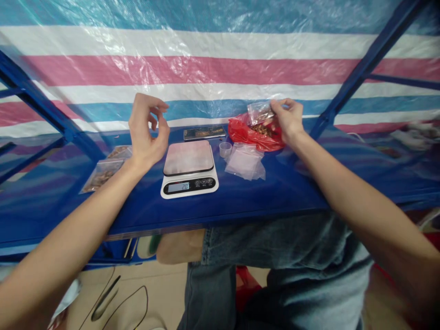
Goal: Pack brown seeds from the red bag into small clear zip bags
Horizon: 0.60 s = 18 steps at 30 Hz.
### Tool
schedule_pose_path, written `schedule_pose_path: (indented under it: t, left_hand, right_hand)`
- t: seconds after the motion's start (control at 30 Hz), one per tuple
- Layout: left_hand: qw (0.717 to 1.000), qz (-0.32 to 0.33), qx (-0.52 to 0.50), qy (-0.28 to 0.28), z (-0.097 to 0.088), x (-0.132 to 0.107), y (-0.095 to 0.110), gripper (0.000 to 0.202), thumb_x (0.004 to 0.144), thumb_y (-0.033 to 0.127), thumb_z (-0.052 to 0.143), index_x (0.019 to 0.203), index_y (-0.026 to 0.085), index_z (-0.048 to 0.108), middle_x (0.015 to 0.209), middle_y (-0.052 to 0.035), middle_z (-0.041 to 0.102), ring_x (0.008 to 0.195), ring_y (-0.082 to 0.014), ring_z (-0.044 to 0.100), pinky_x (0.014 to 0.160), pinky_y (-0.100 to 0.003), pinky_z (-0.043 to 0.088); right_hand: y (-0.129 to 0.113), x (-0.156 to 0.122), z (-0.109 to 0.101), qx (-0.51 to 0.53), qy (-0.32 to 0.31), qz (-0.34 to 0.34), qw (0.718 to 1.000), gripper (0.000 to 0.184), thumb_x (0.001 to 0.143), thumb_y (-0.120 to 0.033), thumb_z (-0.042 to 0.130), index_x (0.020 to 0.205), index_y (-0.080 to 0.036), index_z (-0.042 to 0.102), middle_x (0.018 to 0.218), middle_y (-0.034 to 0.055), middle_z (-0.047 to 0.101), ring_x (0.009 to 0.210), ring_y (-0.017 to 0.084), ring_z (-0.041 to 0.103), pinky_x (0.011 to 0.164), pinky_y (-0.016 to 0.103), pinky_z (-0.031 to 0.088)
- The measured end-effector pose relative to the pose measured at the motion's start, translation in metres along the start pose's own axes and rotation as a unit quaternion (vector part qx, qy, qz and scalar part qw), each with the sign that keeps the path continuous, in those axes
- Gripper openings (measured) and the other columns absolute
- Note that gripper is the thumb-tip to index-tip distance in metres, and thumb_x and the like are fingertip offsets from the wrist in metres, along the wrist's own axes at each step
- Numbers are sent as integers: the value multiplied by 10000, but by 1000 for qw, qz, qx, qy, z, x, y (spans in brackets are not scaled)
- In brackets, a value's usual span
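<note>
The right hand pinches a small clear bag of brown pieces just above the red bag on the blue shelf. The left hand hovers empty, fingers loosely curled, beside the kitchen scale. Empty clear bags and a small cup lie right of the scale.

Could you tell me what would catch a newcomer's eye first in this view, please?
The white scale sits midway along the blue shelf, between the hands. The right hand pinches a small clear bag above a red bag of brown pieces at the back right; the left hand hovers empty beside the scale's left edge.
</note>
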<state>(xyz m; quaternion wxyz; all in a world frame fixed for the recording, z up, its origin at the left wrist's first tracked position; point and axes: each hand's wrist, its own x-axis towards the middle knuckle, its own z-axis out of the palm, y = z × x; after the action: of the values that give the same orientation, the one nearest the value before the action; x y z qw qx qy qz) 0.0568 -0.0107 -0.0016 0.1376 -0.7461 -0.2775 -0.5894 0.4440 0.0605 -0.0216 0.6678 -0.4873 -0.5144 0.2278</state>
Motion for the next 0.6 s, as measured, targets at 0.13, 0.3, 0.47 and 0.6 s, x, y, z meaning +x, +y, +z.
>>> schedule_pose_path:
  t: [0.13, 0.3, 0.47, 0.6]
  left_hand:
    - [1000, 8, -17, 18, 1, 1, -4, 260, 925, 229, 606, 1180, 177, 604, 1032, -59, 634, 799, -131, 589, 604, -253, 400]
    - [999, -24, -19, 9, 0, -1, -4, 339, 894, 208, 633, 1231, 201, 603, 1102, -69, 646, 849, -155, 611, 618, -270, 426]
    - [999, -14, -30, 5, 0, -2, -3, 345, 953, 289, 591, 1289, 221, 562, 1030, -69, 640, 839, -179, 612, 634, -301, 454]
    - [998, -4, -69, 10, 0, -1, -3, 367, 1006, 437, 534, 1310, 233, 524, 999, -69, 627, 776, -179, 593, 660, -337, 470]
  right_hand:
    - [-7, 7, -5, -102, 10, -160, 982, 317, 838, -377, 779, 715, -230, 527, 679, -12, 560, 716, 187, 595, 762, 369, 509]
    - [-28, 3, -9, -152, -18, -196, 969, 235, 828, -318, 768, 699, -216, 601, 687, -13, 564, 719, 165, 530, 762, 317, 476]
    - [-33, 0, -12, -172, -42, -160, 971, 196, 777, -373, 798, 781, -199, 709, 729, 10, 657, 682, 170, 528, 678, 309, 432]
    - [-29, 1, -11, -177, -51, -161, 970, 222, 802, -413, 754, 776, -194, 736, 701, 6, 656, 642, 156, 502, 651, 304, 410]
